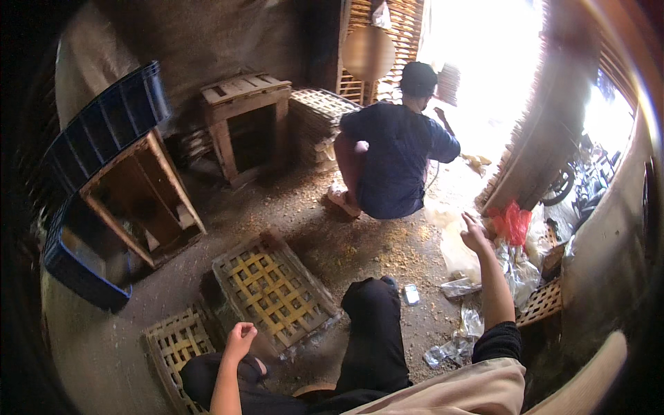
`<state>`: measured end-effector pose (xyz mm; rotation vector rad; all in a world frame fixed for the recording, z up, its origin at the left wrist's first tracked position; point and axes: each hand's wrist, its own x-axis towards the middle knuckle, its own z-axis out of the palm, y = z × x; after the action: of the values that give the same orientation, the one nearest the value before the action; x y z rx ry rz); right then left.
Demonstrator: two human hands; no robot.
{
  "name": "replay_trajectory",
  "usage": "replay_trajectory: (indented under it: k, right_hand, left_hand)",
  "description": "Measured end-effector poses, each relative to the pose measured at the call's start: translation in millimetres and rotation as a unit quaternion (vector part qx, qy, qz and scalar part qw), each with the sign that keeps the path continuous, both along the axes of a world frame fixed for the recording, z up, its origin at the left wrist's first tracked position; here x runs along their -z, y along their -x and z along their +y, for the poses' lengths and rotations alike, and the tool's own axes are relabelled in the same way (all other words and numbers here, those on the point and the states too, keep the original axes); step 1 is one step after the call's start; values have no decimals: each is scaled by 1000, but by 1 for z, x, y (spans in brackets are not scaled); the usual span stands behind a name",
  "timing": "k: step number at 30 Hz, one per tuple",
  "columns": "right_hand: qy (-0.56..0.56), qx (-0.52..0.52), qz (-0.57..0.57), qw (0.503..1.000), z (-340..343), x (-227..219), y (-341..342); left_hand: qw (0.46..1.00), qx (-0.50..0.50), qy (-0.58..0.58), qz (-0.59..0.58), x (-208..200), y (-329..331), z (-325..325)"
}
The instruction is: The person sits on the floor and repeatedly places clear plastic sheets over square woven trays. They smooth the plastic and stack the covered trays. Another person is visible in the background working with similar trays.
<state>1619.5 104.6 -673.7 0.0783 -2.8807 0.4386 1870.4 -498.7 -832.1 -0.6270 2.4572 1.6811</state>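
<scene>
My left hand (pixel 240 339) is raised above my bent left knee, its fingers curled in and nothing visible in them. Beneath and beyond it lies a wooden-framed tray (pixel 277 287) with a woven lattice of yellowish strips. A second lattice tray (pixel 181 339) lies left of my knee, partly covered by my leg. My right arm reaches forward to the right; my right hand (pixel 475 234) has a finger stretched out and appears to hold nothing. It is nearest to a clear plastic bag (pixel 456 252) and a red plastic bag (pixel 512 223).
Another person (pixel 394 152) squats ahead with their back to me, by a bright opening. A stack of lattice trays (pixel 315 121) stands beside a wooden stand (pixel 242 124). Blue crates (pixel 104 131) and a wooden frame are at left. A small pale packet (pixel 411 294) lies among scattered crumbs.
</scene>
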Motion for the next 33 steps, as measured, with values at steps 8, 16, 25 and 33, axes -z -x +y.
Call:
replay_trajectory:
  k: [8, 16, 25, 33]
  right_hand:
    - [108, -269, -55, 956, -181, 3, 68]
    - [42, -449, -107, 886, -365, 46, 51]
    - [48, -542, -291, 787, -473, 103, 7]
    - [-29, -594, -240, 767, -518, 145, -23]
  left_hand:
    - [999, -2, 16, 44, -30, -10, -15]
    - [984, -32, 6, 174, -41, 24, -51]
    - [931, -29, 333, 144, -8, 58, -50]
    - [959, -34, 274, 63, 39, 84, -50]
